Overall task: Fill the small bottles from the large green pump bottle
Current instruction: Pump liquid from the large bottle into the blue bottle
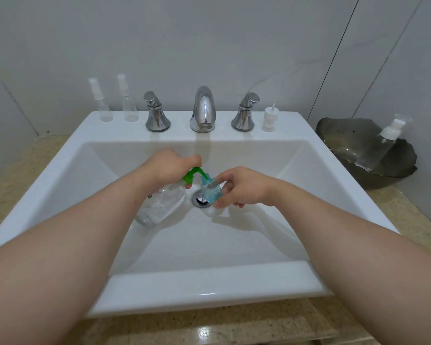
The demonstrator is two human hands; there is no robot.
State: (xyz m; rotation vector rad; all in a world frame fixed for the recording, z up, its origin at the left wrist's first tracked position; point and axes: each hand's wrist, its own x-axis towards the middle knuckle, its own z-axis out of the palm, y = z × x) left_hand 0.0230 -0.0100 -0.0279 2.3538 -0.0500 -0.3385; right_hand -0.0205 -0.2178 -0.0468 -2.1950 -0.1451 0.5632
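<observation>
Now the left hand is gripping the green head of the one pump bottle, the right hand is pinching one small blue bottle, and two empty spray bottles are standing behind.

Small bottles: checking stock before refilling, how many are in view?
4: two spray bottles on the sink ledge, back left, a blue-tinted bottle in the right hand, a pump-top bottle in the dark bowl.
</observation>
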